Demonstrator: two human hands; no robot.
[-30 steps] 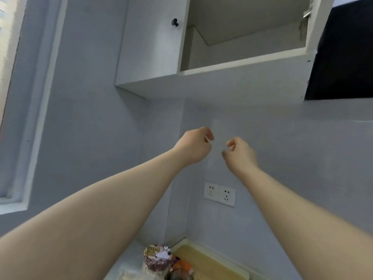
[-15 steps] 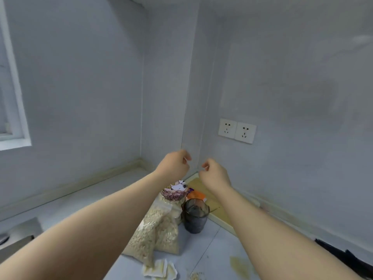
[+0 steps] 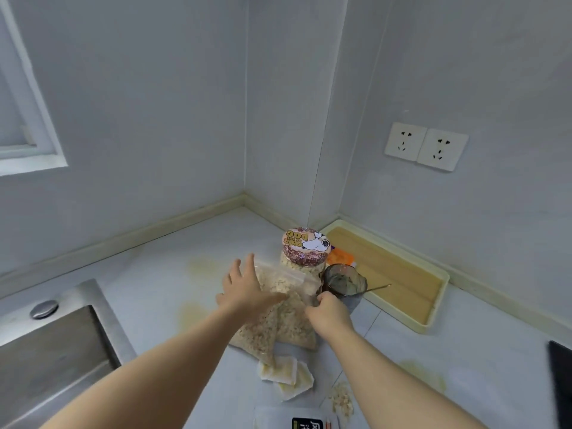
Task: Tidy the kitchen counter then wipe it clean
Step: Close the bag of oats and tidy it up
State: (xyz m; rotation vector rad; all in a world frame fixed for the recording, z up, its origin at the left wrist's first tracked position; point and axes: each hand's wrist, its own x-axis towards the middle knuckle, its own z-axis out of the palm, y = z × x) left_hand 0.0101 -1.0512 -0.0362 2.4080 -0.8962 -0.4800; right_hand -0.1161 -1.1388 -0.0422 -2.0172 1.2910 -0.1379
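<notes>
Stained counter [image 3: 154, 274] ran back to the corner, and on it the zip bag of oats [image 3: 278, 326] lay lengthwise, pointing away toward the lidded jar [image 3: 305, 249]. The left hand [image 3: 244, 289] lay spread wide on the bag's far end. The right hand [image 3: 328, 312] pinched its right edge.

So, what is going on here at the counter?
A person is tidying a white kitchen counter. The left hand, fingers spread, lies over a clear plastic bag of oat flakes; the right hand seems to pinch its right edge. Yellowish stains and spilled flakes are on the counter, so wiping has not begun.
</notes>
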